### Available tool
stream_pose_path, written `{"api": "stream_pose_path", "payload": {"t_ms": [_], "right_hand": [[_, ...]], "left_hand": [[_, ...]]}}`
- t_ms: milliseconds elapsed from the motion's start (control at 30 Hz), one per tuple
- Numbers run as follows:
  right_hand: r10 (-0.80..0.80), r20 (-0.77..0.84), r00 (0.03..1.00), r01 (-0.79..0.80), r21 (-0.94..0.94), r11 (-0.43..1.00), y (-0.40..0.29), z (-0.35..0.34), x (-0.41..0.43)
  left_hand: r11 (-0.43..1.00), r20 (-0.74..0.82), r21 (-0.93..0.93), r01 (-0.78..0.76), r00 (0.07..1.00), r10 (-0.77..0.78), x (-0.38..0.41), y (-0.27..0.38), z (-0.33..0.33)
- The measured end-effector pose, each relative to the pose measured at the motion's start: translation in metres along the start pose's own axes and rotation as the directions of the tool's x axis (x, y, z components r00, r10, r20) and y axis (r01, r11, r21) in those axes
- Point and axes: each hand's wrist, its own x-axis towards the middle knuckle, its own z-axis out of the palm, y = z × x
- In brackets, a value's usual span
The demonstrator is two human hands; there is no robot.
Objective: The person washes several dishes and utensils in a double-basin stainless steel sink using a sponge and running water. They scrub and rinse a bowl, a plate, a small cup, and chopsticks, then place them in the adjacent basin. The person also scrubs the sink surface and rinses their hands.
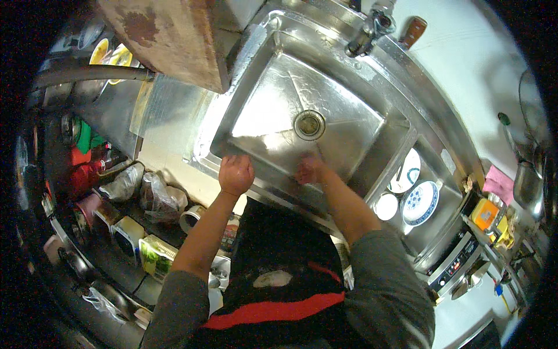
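Note:
A stainless steel sink basin (348, 131) lies before me, wet inside, with a round drain (309, 125) in its floor. At its front left rim, my left hand (236, 174) is curled into a fist, and no object shows in it. Above the front part of the basin, my right hand (311, 169) is blurred, its fingers seemingly bent; whether it holds anything cannot be made out. A metal faucet (368, 32) stands at the basin's back edge. To the right, a smaller basin holds a blue-patterned bowl (420, 203), a plate (405, 172) and a small white dish (386, 207).
A thick wooden board (174, 43) stands at the sink's left. Behind the faucet is a wooden handle (413, 31). A ladle (527, 183) and pink cloth (498, 184) are far right, above a control panel (455, 266). Plastic bags (154, 196) and a vegetable basket (157, 255) sit lower left.

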Motion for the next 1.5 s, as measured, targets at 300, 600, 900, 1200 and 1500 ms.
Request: {"api": "stream_pose_path", "payload": {"t_ms": [300,600,900,1200,1500], "right_hand": [[-0.548,0.341,0.764,0.424,-0.905,0.028,-0.053,0.192,0.066],[-0.822,0.51,0.252,0.025,-0.853,-0.522,-0.119,0.098,0.086],[-0.561,0.797,0.222,0.193,-0.6,-0.777,-0.026,0.11,0.044],[-0.838,0.386,0.387,-0.214,-0.846,-0.488,-0.126,0.065,0.063],[-0.594,-0.136,0.793,-0.171,-0.985,-0.003,0.019,-0.03,0.019]], "left_hand": [[1.0,0.067,0.028,0.003,0.998,-0.005,0.005,0.0,0.002],[0.999,0.067,0.035,-0.037,0.997,0.035,0.004,-0.002,0.004],[1.0,0.071,0.002,0.005,0.997,-0.005,0.007,0.0,0.004],[0.999,0.03,0.014,-0.031,0.999,0.031,0.003,-0.008,0.015],[0.994,0.017,0.081,-0.072,0.997,0.07,0.003,-0.002,0.008]]}}
